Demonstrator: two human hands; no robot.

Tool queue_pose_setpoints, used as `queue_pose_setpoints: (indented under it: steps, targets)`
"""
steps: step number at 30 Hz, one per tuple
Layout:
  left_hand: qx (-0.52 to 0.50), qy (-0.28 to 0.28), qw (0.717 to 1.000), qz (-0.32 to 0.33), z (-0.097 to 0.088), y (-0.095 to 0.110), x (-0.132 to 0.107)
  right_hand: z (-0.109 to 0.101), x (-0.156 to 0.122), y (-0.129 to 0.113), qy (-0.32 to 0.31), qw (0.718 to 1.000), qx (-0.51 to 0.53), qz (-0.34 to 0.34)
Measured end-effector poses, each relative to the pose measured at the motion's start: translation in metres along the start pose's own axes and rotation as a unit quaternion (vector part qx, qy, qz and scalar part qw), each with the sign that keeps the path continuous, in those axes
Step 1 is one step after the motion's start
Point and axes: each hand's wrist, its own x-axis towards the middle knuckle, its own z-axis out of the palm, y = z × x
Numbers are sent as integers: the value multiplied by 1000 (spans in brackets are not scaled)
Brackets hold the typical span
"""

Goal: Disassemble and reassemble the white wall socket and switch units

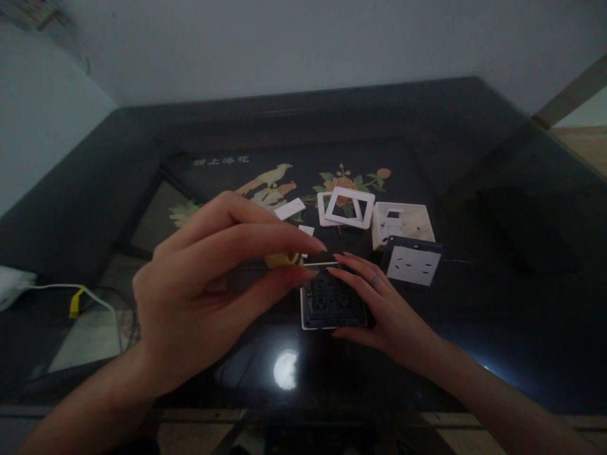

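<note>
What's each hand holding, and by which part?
Left hand pinches a small yellow object; the gripped part is hidden. Right hand holds the dark socket module at its right edge.

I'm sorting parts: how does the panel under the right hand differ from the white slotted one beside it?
The dark panel shows a black face in a white rim; the slotted panel shows a white face in a dark rim. The right hand rests on the dark panel, with the left hand pinching a yellow object by it; no hand touches the slotted panel. Both are squarish, on the table.
</note>
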Motion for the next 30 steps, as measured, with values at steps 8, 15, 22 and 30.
queue_pose_setpoints:
  steps: [8,15,22,30]
  targets:
    - [-6,-39,998,-46,1,9,0,0,1,-1,3,1000,7,3]
    - [-7,7,999,-42,1,-5,1,0,1,-1,-6,1000,17,11]
    - [7,-92,996,12,-4,0,3,0,1,-2,-3,1000,2,5]
    - [-1,-20,1000,-12,0,5,0,1,0,0,1,1000,3,3]
